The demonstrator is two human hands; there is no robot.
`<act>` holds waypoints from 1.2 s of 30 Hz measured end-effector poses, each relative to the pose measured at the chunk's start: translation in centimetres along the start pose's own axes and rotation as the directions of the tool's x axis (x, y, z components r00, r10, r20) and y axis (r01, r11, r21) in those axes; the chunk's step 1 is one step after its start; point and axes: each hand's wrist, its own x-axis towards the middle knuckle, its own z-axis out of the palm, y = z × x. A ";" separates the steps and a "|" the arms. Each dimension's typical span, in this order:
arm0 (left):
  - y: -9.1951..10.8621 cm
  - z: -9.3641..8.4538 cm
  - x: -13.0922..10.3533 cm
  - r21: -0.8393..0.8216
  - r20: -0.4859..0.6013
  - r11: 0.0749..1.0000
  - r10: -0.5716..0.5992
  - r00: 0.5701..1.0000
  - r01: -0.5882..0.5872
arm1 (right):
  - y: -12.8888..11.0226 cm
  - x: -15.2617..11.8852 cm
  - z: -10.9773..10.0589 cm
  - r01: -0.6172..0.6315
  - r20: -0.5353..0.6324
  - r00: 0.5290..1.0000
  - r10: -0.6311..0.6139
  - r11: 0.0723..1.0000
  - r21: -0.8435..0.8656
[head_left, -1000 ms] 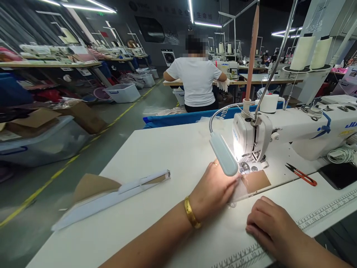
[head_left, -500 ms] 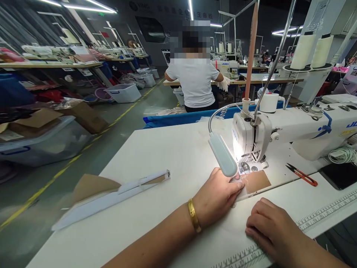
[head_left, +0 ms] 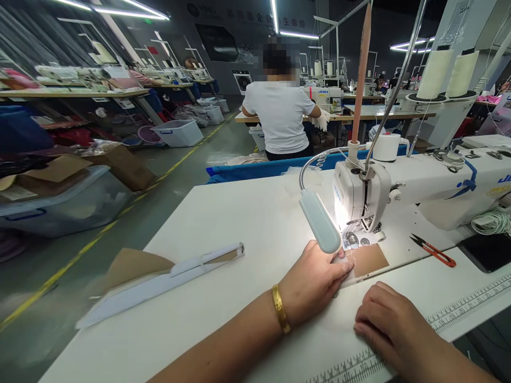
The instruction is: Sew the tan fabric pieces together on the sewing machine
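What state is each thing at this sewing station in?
Left hand: thumb at brown patch's edge
Right hand: loosely curled, on table
Brown patch: flat
Lamp: angled down, bright light beside it
Snips: lying flat, blade tips apart
Phone: screen dark
Cord: coiled
Thread cones: upright

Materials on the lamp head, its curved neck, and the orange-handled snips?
Lamp head: likely plastic, smooth grey-green. Neck: metal, probably chromed; bright silvery highlights. Snips: dark blades look like steel; orange handle could be painted metal or plastic.
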 end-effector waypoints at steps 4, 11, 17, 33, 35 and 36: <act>0.0 0.2 -0.1 0.019 -0.010 1.000 -0.004 1.000 0.005 | -0.6 0.6 -1.4 -0.039 0.074 0.997 0.037 0.999 0.022; 0.2 0.3 -0.3 0.014 -0.022 1.000 -0.021 1.000 0.021 | 1.4 2.8 -3.4 0.019 0.071 0.997 -0.011 0.993 -0.118; 0.2 -0.1 -0.3 -0.046 0.042 0.996 -0.072 0.997 0.074 | 2.7 3.4 -2.6 0.090 0.111 0.992 -0.062 0.961 -0.263; -1.8 0.2 0.5 -0.027 0.039 0.979 -0.199 0.979 0.200 | 4.0 5.1 -1.5 0.057 0.001 0.998 -0.061 0.936 -0.348; -1.8 0.1 0.5 -0.030 0.038 0.979 -0.201 0.979 0.202 | 4.0 5.1 -1.4 0.060 -0.009 0.998 -0.067 0.934 -0.353; -1.7 0.1 0.5 -0.035 0.034 0.980 -0.197 0.980 0.198 | 4.0 5.1 -1.4 0.061 -0.014 0.997 -0.071 0.932 -0.357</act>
